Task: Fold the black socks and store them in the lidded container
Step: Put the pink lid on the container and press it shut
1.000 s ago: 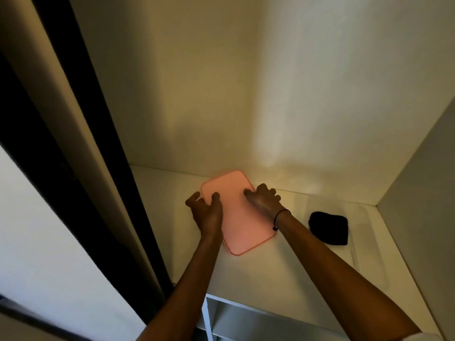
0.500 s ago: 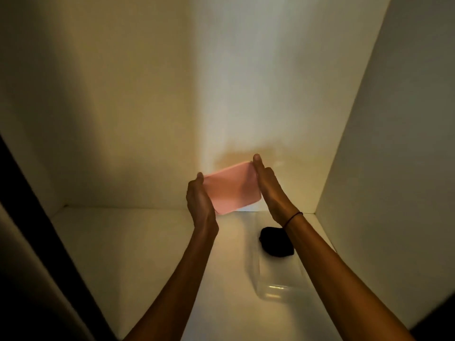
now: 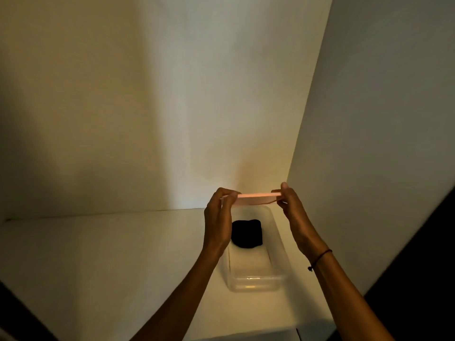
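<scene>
The white shelf (image 3: 103, 254) sits in a dim alcove, with a pale back wall (image 3: 172, 107) and a side wall (image 3: 381, 119) on the right; warm light falls near the corner. A clear container (image 3: 256, 281) stands on the shelf, open; the folded black socks (image 3: 247, 233) lie inside, toward its far end. The left hand (image 3: 218, 220) and the right hand (image 3: 294, 212) grasp the pink lid (image 3: 256, 198) by its two ends, nearly level, above the container and not touching it; a dark band (image 3: 320, 259) circles the right wrist.

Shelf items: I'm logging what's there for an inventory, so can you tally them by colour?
Pink: 1, the lid held by left hand and right hand
Black: 1, the folded socks
Clear: 1, the container
Total: 3
</scene>
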